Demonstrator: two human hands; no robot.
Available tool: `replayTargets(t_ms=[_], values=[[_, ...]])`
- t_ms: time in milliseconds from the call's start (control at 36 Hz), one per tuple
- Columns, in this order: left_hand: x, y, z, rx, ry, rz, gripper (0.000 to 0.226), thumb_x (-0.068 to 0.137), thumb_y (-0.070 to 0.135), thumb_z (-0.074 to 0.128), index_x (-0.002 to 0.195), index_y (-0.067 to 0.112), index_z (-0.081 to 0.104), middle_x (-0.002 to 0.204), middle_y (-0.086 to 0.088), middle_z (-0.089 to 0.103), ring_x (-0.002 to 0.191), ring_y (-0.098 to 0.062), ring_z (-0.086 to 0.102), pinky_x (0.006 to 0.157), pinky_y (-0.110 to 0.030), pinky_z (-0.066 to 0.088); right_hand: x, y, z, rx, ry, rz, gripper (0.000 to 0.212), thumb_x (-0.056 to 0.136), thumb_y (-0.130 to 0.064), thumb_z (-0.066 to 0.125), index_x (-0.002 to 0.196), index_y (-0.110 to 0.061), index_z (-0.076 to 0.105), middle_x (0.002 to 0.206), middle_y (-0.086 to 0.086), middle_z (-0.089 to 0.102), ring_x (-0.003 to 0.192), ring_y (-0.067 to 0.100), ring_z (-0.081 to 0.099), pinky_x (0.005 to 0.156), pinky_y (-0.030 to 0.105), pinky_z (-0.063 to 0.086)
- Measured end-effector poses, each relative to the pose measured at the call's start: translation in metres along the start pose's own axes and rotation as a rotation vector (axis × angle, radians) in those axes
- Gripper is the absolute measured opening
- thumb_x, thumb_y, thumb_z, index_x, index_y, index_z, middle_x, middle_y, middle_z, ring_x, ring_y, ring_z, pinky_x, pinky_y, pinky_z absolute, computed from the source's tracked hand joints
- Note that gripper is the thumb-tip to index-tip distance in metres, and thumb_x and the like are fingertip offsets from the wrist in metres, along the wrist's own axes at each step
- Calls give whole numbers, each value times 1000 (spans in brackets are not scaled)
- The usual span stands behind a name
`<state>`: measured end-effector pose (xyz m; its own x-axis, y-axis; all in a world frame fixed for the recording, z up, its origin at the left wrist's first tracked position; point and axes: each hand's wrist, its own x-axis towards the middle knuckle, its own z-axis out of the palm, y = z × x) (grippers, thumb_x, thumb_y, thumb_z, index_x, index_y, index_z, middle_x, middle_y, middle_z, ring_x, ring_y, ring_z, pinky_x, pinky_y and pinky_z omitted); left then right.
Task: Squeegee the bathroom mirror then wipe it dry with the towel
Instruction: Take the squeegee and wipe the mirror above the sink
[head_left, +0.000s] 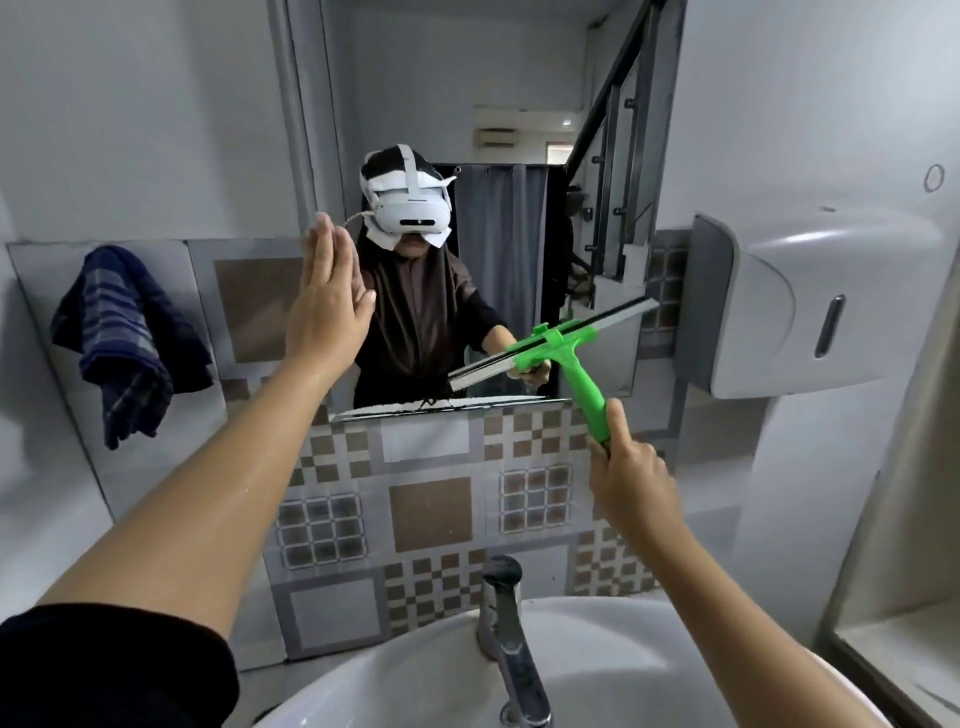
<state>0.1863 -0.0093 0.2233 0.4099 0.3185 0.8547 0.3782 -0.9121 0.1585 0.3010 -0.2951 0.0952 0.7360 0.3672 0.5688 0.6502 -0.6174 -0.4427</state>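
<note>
Gripping green plastic squeegee (563, 349), blade on mirror (498, 130).

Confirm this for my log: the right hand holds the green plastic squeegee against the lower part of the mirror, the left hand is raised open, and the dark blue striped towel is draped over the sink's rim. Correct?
Not quite. In the head view the dark blue striped towel hangs on the tiled wall left of the mirror, not over the sink's rim. The rest stands: the right hand holds the green plastic squeegee against the lower mirror, and the left hand is raised open.
</note>
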Motion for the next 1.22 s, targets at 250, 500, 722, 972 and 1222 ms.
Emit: replayTargets(t_ms=[250, 500, 722, 972, 1222], values=[[4, 4, 7, 11, 32, -37, 70, 94, 22, 49, 148, 10, 5, 157, -6, -6, 144, -20, -5, 104, -22, 13, -20, -32, 36, 617, 31, 232, 42, 95, -15, 43, 135, -18, 30, 64, 5, 50, 47, 13, 45, 41, 27, 40], [4, -3, 6, 29, 29, -2, 72, 94, 25, 50, 148, 13, 3, 158, -4, -6, 144, -18, -1, 100, -19, 20, -47, -75, 69, 679, -9, 253, 36, 96, -18, 42, 130, -18, 31, 65, 9, 53, 47, 15, 47, 42, 26, 39], [-5, -5, 2, 9, 14, 30, 72, 95, 23, 49, 148, 11, 2, 157, -5, -8, 144, -17, -5, 101, -15, 9, -62, -97, 83, 624, -19, 223, 36, 96, -16, 41, 130, -19, 28, 63, 7, 52, 46, 16, 46, 39, 26, 35], [-15, -12, 9, -40, 20, 84, 73, 94, 19, 50, 147, 9, 1, 157, -10, -4, 144, -20, -3, 97, -9, 8, -74, -115, 96, 538, -69, 208, 49, 96, -19, 41, 139, -22, 19, 66, 6, 53, 54, 18, 53, 45, 32, 45], [-27, -22, 16, -19, -9, 136, 74, 91, 17, 54, 147, 6, 6, 157, -13, 2, 144, -25, 1, 101, -17, 17, -88, -126, 113, 449, -85, 223, 56, 96, -22, 42, 144, -23, 14, 68, 7, 55, 58, 22, 57, 50, 36, 52]])
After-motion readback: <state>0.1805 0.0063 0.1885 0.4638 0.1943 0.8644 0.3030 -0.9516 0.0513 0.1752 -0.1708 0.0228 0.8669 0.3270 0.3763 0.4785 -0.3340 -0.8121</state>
